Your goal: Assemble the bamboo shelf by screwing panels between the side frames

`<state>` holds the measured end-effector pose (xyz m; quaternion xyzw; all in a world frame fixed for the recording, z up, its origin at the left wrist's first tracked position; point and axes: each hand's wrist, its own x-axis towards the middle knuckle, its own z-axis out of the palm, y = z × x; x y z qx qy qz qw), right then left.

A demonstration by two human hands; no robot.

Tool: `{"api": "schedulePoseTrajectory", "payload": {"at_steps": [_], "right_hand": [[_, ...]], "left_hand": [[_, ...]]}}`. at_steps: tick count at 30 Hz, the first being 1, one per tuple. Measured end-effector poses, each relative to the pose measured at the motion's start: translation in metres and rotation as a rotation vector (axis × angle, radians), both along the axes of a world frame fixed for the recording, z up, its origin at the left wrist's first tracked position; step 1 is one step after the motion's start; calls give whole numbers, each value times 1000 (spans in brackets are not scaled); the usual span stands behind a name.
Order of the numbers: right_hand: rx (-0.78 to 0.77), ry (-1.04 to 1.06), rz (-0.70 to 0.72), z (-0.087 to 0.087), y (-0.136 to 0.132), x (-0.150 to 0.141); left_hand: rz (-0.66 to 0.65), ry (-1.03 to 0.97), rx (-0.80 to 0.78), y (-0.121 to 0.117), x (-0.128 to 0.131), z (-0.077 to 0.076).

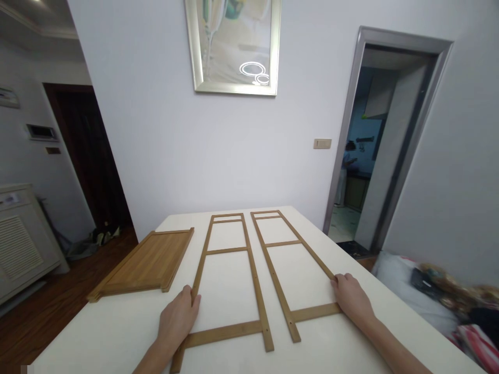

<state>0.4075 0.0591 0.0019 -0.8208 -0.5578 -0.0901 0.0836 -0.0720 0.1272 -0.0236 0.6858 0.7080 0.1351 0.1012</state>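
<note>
Two ladder-like wooden side frames lie flat on a white table, side by side with a narrow gap between them. My left hand (178, 318) is closed around the outer rail of the left wooden frame (255, 283), near its front end. On the other side, my right hand (351, 296) grips the outer rail of the right wooden frame (277, 283), covering the end of its front crossbar. Small dark holes show in the rails. Left of the frames rests a stack of slatted wooden panels (156, 259), touched by neither hand.
The white table (230, 358) meets the wall at its far edge. A framed picture (236, 89) and a switch (322, 144) are on that wall. Through the doorway (360, 156) at right stands a person (342, 179). Bags and cloths (440, 291) are piled beside the table.
</note>
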Motion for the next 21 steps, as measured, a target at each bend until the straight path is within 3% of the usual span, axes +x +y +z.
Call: {"api": "schedulePoseTrajectory", "payload": {"at_steps": [4,10,21], "right_hand": [[15,37,11,-4,-1,-1],[-45,16,2,3,-2,-1],[-50,4,-42,7,-7,21]], "left_hand": [[20,15,1,-1,0,-3],[21,57,-18,-4,2,3],[41,-107,87,9,-8,-3]]}}
